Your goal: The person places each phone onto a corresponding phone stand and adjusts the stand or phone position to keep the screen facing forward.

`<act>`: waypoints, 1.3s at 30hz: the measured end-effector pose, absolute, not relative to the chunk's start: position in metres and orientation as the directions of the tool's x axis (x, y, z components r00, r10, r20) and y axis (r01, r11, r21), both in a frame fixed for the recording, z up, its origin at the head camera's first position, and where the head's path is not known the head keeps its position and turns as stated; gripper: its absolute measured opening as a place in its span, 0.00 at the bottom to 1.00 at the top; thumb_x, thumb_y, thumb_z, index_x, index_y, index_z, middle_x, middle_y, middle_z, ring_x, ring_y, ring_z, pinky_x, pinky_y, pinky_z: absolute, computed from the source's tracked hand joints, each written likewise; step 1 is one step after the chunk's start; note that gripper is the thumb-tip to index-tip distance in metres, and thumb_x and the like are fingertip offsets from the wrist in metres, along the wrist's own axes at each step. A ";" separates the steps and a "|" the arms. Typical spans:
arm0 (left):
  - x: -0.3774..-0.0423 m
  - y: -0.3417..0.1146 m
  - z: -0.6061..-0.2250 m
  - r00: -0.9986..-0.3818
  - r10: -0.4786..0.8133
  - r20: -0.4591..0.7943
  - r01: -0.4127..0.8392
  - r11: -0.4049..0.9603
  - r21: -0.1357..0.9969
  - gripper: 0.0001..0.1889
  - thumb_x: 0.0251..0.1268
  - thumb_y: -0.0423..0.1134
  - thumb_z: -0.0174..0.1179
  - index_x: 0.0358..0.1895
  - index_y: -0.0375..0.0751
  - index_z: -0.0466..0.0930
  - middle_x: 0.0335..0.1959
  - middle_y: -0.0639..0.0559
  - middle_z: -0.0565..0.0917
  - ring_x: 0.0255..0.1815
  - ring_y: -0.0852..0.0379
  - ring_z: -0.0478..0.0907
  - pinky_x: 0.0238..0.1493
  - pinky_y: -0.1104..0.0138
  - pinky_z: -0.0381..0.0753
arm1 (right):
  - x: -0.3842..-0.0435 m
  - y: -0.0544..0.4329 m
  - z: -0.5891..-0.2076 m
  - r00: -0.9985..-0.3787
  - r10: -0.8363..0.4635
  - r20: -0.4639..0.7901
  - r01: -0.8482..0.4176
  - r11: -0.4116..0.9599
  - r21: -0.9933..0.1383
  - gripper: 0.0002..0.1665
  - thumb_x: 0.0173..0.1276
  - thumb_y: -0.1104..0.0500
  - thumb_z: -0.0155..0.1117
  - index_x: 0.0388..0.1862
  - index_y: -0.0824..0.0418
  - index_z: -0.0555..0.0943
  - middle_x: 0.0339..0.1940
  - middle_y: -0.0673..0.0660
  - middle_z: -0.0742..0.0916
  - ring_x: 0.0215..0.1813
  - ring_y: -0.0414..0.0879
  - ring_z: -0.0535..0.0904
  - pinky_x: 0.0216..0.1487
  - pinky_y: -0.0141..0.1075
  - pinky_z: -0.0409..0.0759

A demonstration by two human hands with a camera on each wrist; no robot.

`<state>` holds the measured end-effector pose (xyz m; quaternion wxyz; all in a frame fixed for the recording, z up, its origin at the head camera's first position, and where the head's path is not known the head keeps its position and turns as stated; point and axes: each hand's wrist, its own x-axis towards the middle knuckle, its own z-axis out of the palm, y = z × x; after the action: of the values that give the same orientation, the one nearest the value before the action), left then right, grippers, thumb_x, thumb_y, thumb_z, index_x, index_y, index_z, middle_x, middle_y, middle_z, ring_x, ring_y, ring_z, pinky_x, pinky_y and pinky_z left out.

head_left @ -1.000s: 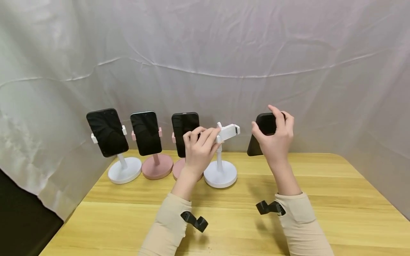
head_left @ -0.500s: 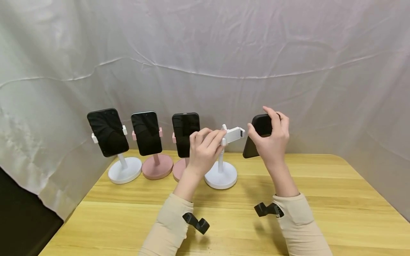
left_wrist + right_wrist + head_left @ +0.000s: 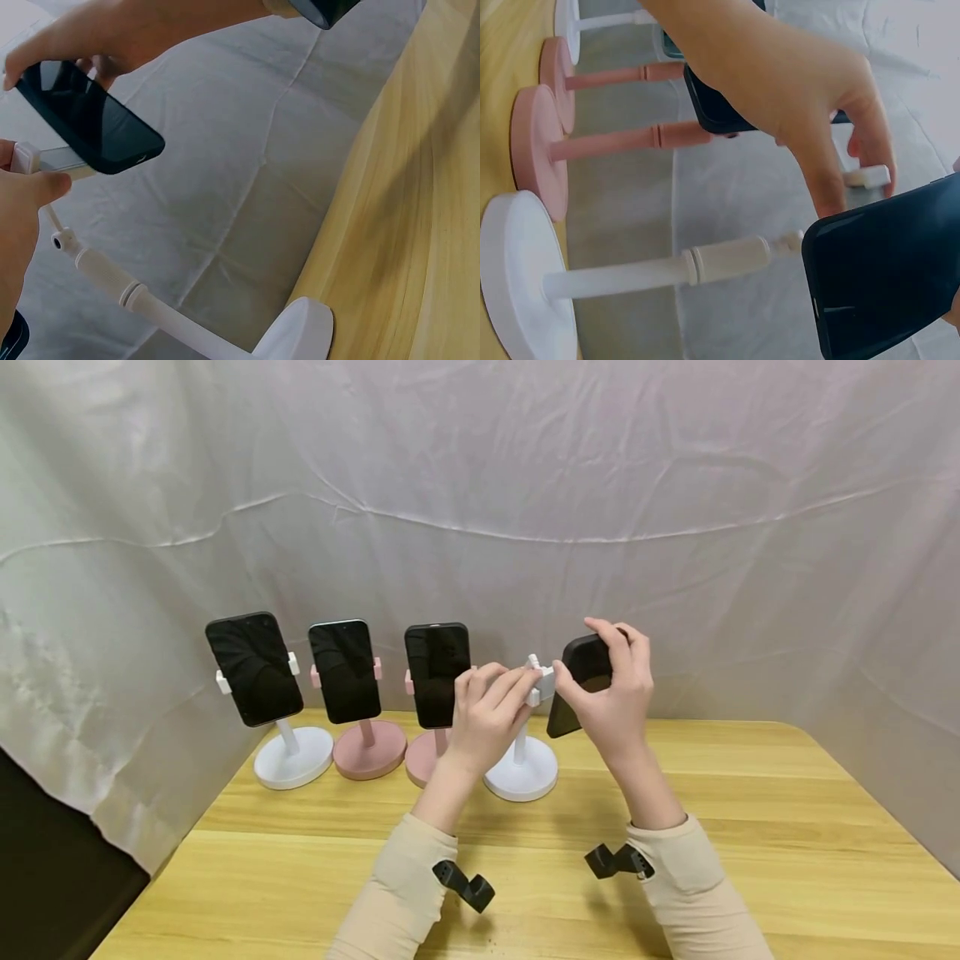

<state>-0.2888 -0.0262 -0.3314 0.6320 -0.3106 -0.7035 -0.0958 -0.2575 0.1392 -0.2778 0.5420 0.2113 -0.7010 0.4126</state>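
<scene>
My left hand (image 3: pixel 487 714) pinches the left end of the clamp on a white phone stand (image 3: pixel 522 772); in the left wrist view the thumb lies along the white clamp (image 3: pixel 60 157). My right hand (image 3: pixel 618 693) grips a black smartphone (image 3: pixel 579 668) by its edges, thumb on the left side and fingers over the top. The phone is tilted and overlaps the clamp's right end in the head view. From the right wrist, the phone (image 3: pixel 889 270) shows close in front of the stand's clamp, while the stand's ribbed white post (image 3: pixel 727 261) rises from its round base.
To the left stand a white stand (image 3: pixel 294 760) and two pink stands (image 3: pixel 369 752), each with a black phone clamped in it. The nearest of these phones (image 3: pixel 437 672) is right beside my left hand. A pale curtain (image 3: pixel 480 527) hangs behind the wooden table (image 3: pixel 750 827).
My right hand has carried the phone leftward to the white stand's clamp. My left hand, still pinching the clamp, has shifted slightly right, and the clamp has moved right with it.
</scene>
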 end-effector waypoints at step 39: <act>-0.291 -0.027 -0.333 0.025 0.323 0.946 0.548 0.787 -0.283 0.11 0.57 0.38 0.66 0.44 0.44 0.86 0.43 0.54 0.87 0.49 0.53 0.74 0.50 0.56 0.69 | -0.276 0.133 -0.290 -0.412 -0.064 0.909 -0.841 0.410 -0.353 0.32 0.50 0.63 0.75 0.57 0.61 0.79 0.53 0.66 0.77 0.52 0.53 0.73 0.46 0.37 0.72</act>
<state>-0.2905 -0.0265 -0.3334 0.6431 -0.3144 -0.6927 -0.0875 -0.2761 0.1326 -0.2904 0.4400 0.3167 -0.7150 0.4414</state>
